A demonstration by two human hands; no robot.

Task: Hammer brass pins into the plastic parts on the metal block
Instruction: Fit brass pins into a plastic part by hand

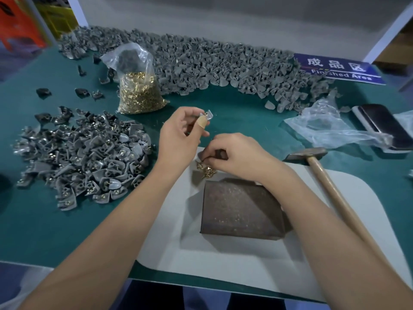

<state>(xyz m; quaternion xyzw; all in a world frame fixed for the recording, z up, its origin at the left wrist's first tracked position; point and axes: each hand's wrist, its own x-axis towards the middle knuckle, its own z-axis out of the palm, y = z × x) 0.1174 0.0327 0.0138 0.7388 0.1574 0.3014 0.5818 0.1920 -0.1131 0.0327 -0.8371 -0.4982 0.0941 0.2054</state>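
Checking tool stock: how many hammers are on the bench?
1: the hammer lies right of the metal block, untouched. Others may be hidden outside the view.

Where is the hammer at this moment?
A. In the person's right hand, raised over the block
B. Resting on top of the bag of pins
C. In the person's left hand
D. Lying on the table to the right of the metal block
D: the hammer lies untouched on the table beside the metal block, while the right hand picks at loose brass pins and the left hand holds a plastic part.
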